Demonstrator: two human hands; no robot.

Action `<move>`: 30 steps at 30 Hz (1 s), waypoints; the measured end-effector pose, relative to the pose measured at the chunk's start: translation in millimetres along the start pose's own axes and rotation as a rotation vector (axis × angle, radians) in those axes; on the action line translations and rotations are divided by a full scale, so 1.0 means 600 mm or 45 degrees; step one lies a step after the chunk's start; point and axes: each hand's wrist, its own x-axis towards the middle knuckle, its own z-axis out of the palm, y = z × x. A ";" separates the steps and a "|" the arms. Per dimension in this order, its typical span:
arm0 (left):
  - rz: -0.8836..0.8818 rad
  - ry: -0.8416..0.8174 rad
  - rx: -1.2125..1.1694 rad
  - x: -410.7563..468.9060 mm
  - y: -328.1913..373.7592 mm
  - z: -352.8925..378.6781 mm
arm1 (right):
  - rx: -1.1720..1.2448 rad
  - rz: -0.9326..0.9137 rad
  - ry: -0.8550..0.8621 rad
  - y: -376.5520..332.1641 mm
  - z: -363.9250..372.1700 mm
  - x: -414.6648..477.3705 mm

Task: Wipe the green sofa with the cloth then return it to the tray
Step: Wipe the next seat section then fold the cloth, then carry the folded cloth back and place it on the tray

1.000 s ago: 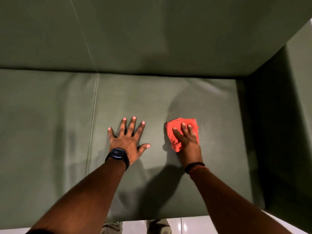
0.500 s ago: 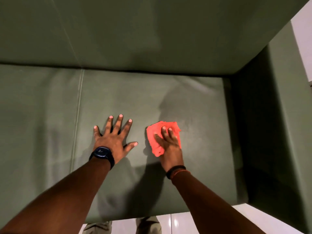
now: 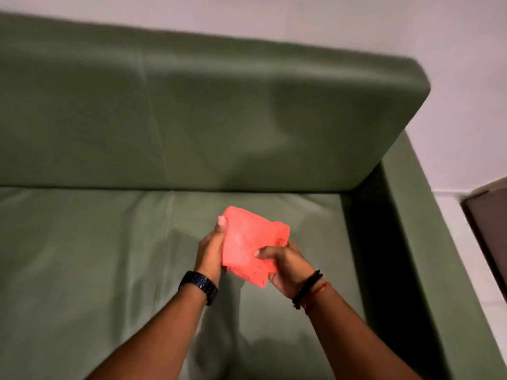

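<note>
Both hands, left hand (image 3: 210,250) and right hand (image 3: 285,263), grip red cloth (image 3: 248,242) above green sofa (image 3: 82,256) seat, near right armrest; seat bare leftward.

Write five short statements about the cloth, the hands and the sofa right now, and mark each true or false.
1. Both hands hold the red cloth. True.
2. The cloth lies flat on the sofa seat. False: it is lifted above the seat.
3. The left hand has a dark watch on its wrist. True.
4. The right hand rests open on the armrest. False: it grips the cloth.
5. A tray sits on the seat. False: no tray is in view.
</note>
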 end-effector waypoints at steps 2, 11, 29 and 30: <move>0.153 0.071 0.071 -0.040 0.065 -0.002 | -0.002 -0.042 -0.047 -0.046 0.052 -0.029; 0.475 0.238 0.025 -0.195 0.330 -0.041 | -0.171 -0.158 -0.235 -0.204 0.292 -0.134; 1.049 0.920 -0.127 -0.532 0.542 -0.633 | -0.921 -0.575 -0.598 0.102 0.943 -0.238; 1.057 0.984 -0.149 -0.556 0.538 -0.680 | -0.936 -0.553 -0.649 0.144 0.980 -0.247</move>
